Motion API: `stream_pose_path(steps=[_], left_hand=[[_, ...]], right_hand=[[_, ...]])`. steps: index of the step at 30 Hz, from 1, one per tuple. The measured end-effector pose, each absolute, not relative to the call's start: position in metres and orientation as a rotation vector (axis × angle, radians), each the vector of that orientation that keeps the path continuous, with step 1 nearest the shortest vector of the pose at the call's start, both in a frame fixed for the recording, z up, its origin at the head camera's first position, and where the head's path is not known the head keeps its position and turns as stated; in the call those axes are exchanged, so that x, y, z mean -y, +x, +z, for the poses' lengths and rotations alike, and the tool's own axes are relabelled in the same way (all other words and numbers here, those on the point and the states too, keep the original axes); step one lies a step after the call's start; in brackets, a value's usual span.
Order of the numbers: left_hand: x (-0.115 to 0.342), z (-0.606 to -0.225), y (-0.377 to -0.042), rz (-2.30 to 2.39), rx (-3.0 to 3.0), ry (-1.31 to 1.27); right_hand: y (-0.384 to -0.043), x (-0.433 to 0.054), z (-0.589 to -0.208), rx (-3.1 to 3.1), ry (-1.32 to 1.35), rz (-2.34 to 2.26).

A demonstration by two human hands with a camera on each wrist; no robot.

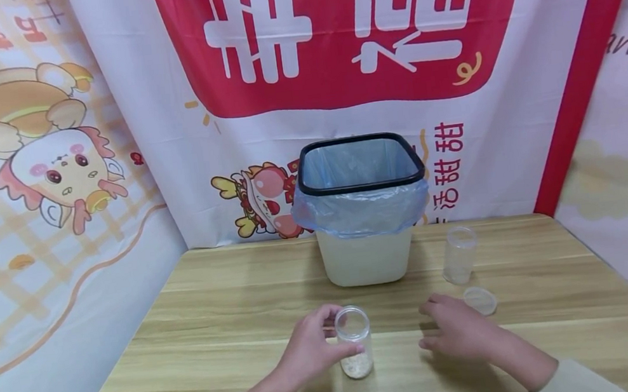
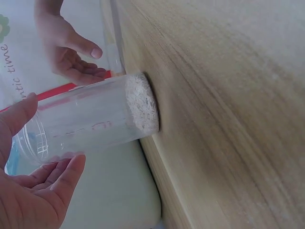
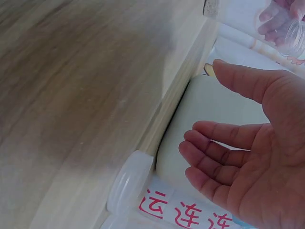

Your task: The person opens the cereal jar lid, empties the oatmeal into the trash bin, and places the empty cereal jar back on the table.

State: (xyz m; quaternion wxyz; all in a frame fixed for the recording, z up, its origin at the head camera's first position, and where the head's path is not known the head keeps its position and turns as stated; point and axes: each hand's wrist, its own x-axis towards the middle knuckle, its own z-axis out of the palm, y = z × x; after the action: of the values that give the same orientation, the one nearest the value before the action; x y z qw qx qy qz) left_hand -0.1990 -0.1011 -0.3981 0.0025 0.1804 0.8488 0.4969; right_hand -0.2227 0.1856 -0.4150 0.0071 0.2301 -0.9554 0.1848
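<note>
A clear jar (image 1: 354, 338) stands upright on the table, uncapped, with a layer of small white grains or flakes (image 2: 141, 102) at its bottom. My left hand (image 1: 319, 343) holds it near the top, thumb on the near side and fingers on the far side. To the right, my right hand (image 1: 459, 327) hovers over the table with nothing in it. Its fingers (image 3: 214, 157) are loosely bent and the thumb stands apart. Just beyond that hand lies a round clear lid (image 1: 480, 300), which also shows in the right wrist view.
A second clear jar (image 1: 459, 255) stands behind the lid; no contents show in it. At the table's back middle is a pale bin (image 1: 365, 257) with a black rim and a bluish plastic liner (image 1: 361, 207). Printed cloths (image 1: 138, 112) hang behind and beside the wood-grain table (image 1: 219, 334).
</note>
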Motion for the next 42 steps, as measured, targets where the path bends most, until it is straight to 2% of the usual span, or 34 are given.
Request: stream_pose_path(steps=[19,28,42], left_hand=[[0.100,-0.405,-0.203,1.929,-2.405,0.484],[0.098,-0.409,-0.200,1.951,-2.340,0.481],[0.094,-0.414,-0.199,1.943,-2.315,0.449]], right_hand=[[-0.214,-0.165,-0.394,2.785,0.952,0.655],[-0.215,-0.152,-0.400,2.681,1.065,0.824],[-0.212,-0.134,-0.414,2.733,1.076,1.016]])
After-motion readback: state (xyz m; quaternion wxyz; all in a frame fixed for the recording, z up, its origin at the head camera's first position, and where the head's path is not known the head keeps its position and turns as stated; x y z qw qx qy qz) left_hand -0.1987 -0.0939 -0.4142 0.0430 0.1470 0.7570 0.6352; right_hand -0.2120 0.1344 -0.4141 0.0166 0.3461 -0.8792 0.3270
